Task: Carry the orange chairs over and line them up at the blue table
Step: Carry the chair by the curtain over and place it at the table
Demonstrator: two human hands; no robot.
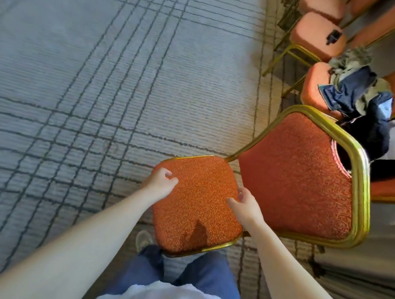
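Observation:
An orange chair (201, 198) with a gold metal frame stands right in front of my legs, its backrest (305, 176) to the right. My left hand (160, 182) grips the seat's left edge near the far corner, fingers curled over the cushion. At the seat's right edge, beside the backrest, my right hand (244, 203) has its fingers curled on the cushion. The blue table is not in view.
A row of more orange chairs (321, 33) stands along the right, up to the top corner. One of them holds a heap of dark blue clothing (363, 97). Grey carpet (90, 78) with dark line patterns stretches to the left and ahead.

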